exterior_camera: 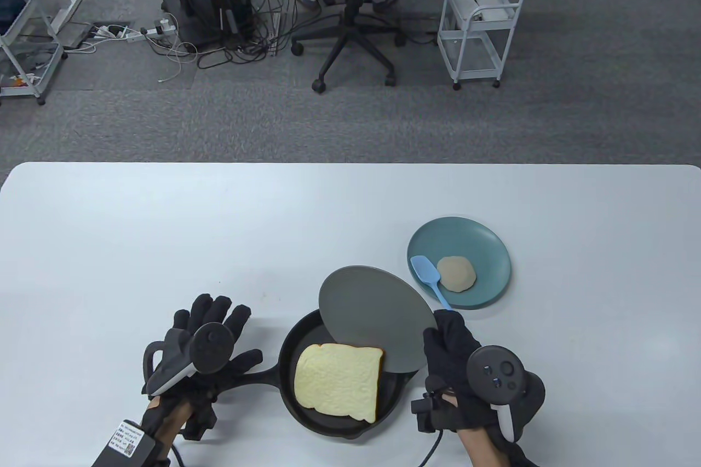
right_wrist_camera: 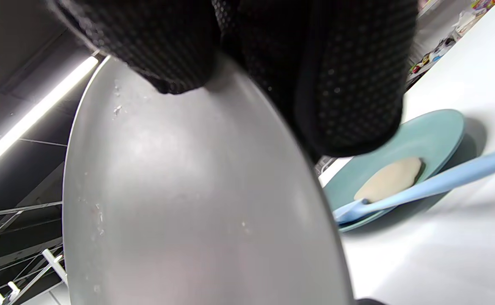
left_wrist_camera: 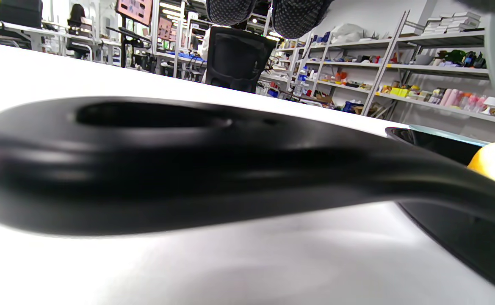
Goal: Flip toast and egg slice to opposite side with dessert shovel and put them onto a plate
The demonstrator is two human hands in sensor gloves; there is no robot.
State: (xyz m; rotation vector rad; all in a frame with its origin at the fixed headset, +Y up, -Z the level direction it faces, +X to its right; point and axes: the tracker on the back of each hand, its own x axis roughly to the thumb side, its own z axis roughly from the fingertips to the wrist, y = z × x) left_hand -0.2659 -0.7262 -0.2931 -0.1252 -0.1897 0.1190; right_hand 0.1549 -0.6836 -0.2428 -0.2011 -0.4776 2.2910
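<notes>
A pale yellow toast (exterior_camera: 338, 382) lies in the black pan (exterior_camera: 288, 349) at the table's front. My left hand (exterior_camera: 213, 309) lies over the pan handle (exterior_camera: 257, 376) with its fingers spread straight; the left wrist view shows the handle (left_wrist_camera: 188, 169) close below the fingertips (left_wrist_camera: 268, 12). My right hand (exterior_camera: 446, 335) grips the near right edge of a grey plate (exterior_camera: 372, 319), tilted over the pan's far right rim. In the right wrist view its fingers (right_wrist_camera: 349, 84) press the grey plate (right_wrist_camera: 188, 203). The beige egg slice (exterior_camera: 455, 273) and light blue dessert shovel (exterior_camera: 430, 276) rest on the teal plate (exterior_camera: 482, 245).
The teal plate (right_wrist_camera: 438, 131) sits just behind my right hand, the shovel handle (right_wrist_camera: 442, 182) reaching toward it. Beyond the table's far edge stand an office chair (exterior_camera: 350, 7) and a white trolley (exterior_camera: 482, 23) on the carpet.
</notes>
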